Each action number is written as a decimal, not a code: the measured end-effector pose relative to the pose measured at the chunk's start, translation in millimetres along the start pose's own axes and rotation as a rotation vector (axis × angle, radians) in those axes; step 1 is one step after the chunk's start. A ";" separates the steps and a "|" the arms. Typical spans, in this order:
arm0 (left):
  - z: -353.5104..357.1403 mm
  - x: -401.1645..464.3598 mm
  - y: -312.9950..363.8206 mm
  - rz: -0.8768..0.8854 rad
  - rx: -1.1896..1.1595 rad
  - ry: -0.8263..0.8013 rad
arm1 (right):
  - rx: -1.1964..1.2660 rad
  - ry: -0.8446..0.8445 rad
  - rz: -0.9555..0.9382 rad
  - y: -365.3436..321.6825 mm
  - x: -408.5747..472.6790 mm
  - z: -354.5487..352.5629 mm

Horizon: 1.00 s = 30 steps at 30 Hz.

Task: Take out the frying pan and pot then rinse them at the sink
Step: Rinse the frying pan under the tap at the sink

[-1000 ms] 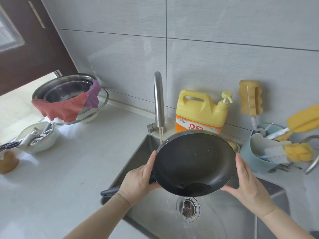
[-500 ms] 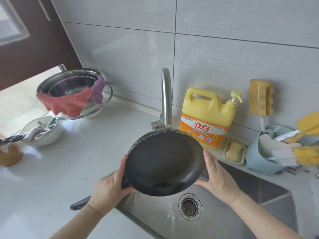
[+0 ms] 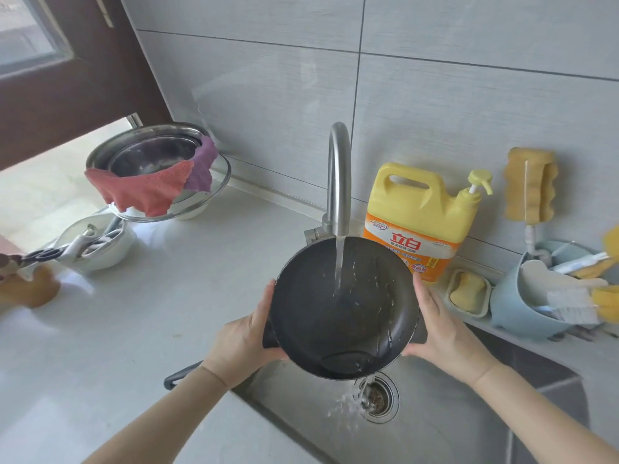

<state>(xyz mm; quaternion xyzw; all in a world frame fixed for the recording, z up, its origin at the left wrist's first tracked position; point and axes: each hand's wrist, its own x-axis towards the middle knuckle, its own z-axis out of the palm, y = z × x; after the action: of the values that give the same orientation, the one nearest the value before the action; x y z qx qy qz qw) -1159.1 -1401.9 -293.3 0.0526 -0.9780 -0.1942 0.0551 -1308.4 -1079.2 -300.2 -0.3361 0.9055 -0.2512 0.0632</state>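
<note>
counter (image 3: 201, 296) — white | detergent jug (image 3: 418, 216) | soap dish (image 3: 469, 293) | blue caddy (image 3: 522, 316) | utensil bowl (image 3: 97, 246)

Open counter (image 3: 140, 329) left of sink (image 3: 452, 426); detergent jug (image 3: 418, 222), soap dish (image 3: 469, 293), brush caddy (image 3: 522, 313) crowding right.

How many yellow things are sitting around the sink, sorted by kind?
Soap jug: 1
Sponge on the wall: 1
Soap bar in its dish: 1
Sponge brushes in the blue tub: 2, partly cut off
Total: 5
</note>
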 end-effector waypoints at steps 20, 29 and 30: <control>-66.8 99.4 20.2 -0.090 -0.224 -1.047 | 0.890 -0.404 0.384 8.2 -47.0 20.8; -72.7 83.4 12.1 -0.079 -0.010 -0.715 | 0.862 -0.217 0.448 -22.6 -50.7 66.0; -67.6 78.0 11.6 -0.081 -0.023 -0.670 | 0.787 -0.220 0.439 -20.2 -47.6 58.3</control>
<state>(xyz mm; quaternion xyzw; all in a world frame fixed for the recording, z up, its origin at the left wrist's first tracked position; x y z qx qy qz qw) -1228.5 -1426.2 -219.9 0.0241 -0.9366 -0.2139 -0.2763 -1243.8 -1085.8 -343.2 -0.1117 0.7789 -0.5192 0.3335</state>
